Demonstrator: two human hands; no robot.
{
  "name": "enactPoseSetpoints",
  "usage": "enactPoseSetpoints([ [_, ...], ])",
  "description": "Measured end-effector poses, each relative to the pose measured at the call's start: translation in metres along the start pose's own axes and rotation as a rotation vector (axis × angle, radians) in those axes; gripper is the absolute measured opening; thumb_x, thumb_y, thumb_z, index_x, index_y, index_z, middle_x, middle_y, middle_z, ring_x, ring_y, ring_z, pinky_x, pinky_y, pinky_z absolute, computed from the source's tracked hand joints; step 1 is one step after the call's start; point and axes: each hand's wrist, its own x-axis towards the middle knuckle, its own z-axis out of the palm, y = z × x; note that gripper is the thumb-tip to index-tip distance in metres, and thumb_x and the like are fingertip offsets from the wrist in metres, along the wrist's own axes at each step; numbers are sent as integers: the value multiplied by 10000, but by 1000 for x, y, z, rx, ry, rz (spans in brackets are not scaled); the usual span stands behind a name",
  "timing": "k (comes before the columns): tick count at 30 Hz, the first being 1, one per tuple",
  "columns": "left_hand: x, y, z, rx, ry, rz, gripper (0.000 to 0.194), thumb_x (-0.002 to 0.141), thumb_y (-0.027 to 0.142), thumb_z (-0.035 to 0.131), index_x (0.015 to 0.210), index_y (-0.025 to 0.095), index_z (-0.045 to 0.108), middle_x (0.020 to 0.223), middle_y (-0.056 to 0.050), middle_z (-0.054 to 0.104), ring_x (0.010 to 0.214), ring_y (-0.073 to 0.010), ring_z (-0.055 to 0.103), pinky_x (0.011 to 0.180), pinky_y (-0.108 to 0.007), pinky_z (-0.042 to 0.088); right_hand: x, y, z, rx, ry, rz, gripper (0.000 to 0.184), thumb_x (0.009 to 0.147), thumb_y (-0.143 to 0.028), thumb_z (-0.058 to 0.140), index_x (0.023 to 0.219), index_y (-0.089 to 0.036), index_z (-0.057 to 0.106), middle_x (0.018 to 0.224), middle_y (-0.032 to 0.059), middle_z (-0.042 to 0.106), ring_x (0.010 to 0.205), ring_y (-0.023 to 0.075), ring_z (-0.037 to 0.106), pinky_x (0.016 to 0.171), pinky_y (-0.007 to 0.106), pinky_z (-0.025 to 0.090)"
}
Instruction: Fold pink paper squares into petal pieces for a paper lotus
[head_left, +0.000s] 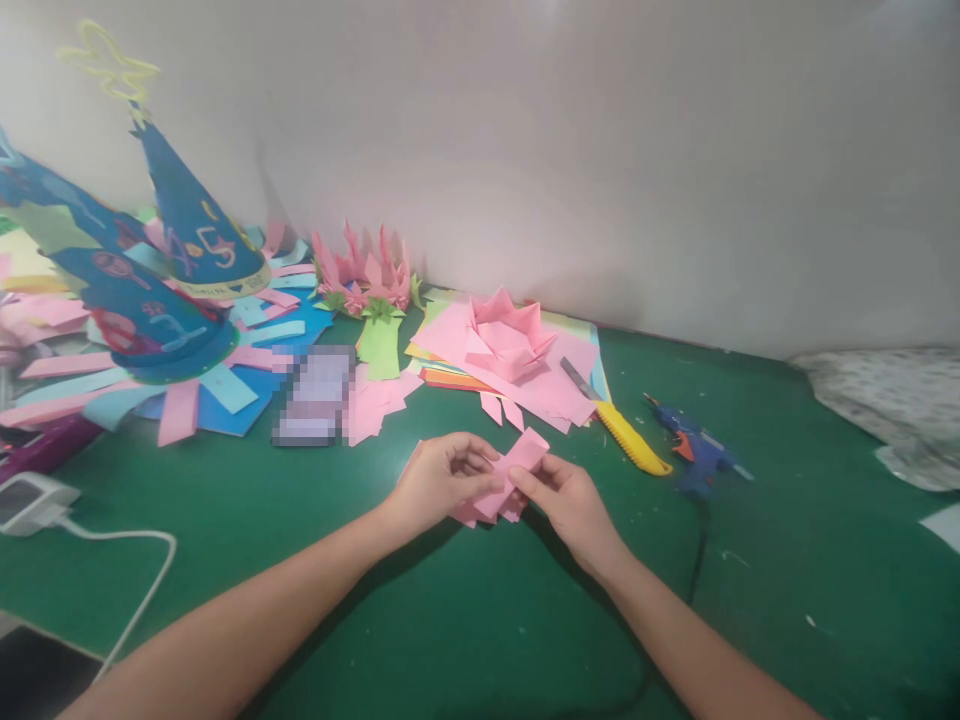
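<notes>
A small folded piece of pink paper (527, 456) is held between both hands above the green table. My left hand (444, 475) is closed on its left side, thumb pressed to the paper. My right hand (566, 497) pinches it from the right, with the thumb on top. Below the hands lie more pink paper pieces (466, 514), partly hidden by the fingers. Just beyond, two small pink cut pieces (502, 411) rest at the edge of a paper stack. A folded pink paper flower (510, 338) sits on that stack of coloured paper (442, 335).
A yellow box cutter (630, 438) and a blue glue gun (701, 455) lie to the right. On the left stand blue cone hats (196, 215), a pink paper crown (367, 275) and a blurred-out phone (315, 395). A white charger cable (169, 570) crosses the green table (420, 630).
</notes>
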Motion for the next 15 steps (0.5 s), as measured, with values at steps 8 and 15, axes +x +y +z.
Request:
enactPoseSetpoints([
  [8,-1,3,1,17,30,34,219,693,287,719,762,146,565,677,11,634,593,-84,591,555,-186,463,0,-2,1,-44,16,-7,336,722,-491,681,678,-169,597,566,-13,615,518,139,571,549,271,488],
  [15,-3,6,1,47,37,12,221,695,278,706,706,149,526,607,36,591,513,-64,540,459,-153,389,0,-2,1,-63,21,-3,341,728,-488,673,641,-171,580,554,-13,613,516,134,569,540,254,474],
])
